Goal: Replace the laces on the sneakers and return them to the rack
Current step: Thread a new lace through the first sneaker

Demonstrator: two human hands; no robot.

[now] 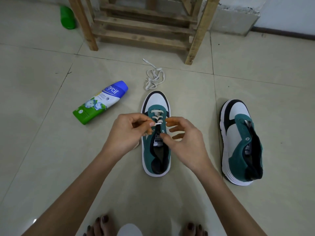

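The left hand (126,132) pinches the tip of the lace (158,123) between thumb and forefinger, aimed across the tongue toward the next open eyelet. The right hand (184,138) grips the right eyelet flap of the centre sneaker (156,150) — thumb inside, fingers curled outside — apparently to steady it for threading. About 3 rows are laced at the far toe end; the second sneaker (238,133) stands unlaced to the right, and a loose lace (155,77) lies coiled just beyond the toe, short of the rack (144,31) — likely reserved for shoe 2.
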